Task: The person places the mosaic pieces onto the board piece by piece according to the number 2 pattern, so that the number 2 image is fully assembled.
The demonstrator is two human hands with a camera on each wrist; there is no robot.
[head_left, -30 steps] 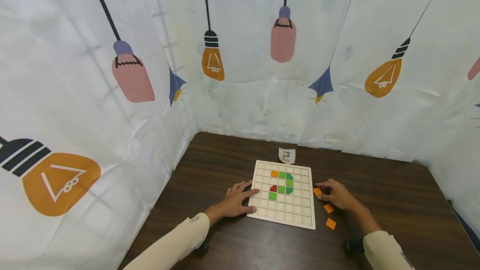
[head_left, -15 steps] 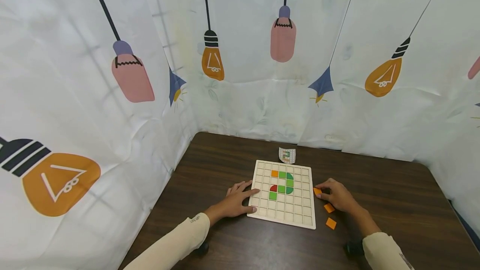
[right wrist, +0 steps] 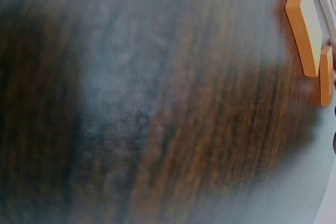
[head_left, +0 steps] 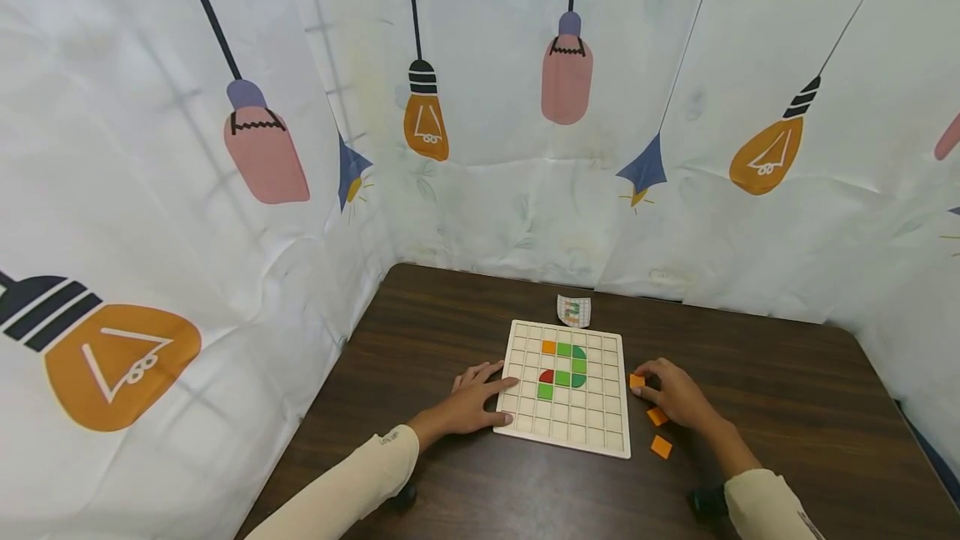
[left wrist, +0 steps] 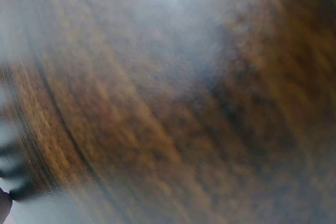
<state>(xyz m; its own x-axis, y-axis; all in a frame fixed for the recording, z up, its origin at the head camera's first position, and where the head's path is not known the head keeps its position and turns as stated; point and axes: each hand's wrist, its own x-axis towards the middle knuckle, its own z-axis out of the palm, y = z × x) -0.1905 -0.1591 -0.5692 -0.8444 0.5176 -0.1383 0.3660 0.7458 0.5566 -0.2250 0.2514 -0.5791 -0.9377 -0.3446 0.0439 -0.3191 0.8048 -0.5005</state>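
Note:
A cream gridded board (head_left: 585, 425) lies on the table, with an orange square (head_left: 549, 347), several green pieces (head_left: 564, 377) and a red quarter-round piece (head_left: 547, 376) set in its cells. My left hand (head_left: 474, 403) rests at the board's left edge, thumb and index finger reaching onto it. Beside the right edge, my right hand (head_left: 672, 391) pinches an orange square tile (head_left: 637, 382) between thumb and fingers. Below that hand lie two more orange tiles, one nearer (head_left: 662, 447) and one farther (head_left: 657, 416). The right wrist view shows orange tiles (right wrist: 304, 27) at its right edge.
Behind the board lies a small card (head_left: 573, 312) printed with a coloured grid pattern. The dark wooden table (head_left: 795, 390) meets a white curtain (head_left: 495, 207) with printed lamps at the back and left. Only blurred tabletop (left wrist: 157, 103) fills most of the left wrist view.
The orange tile in my right fingers has turned a little and shifted slightly. My left hand stays in place on the board's edge.

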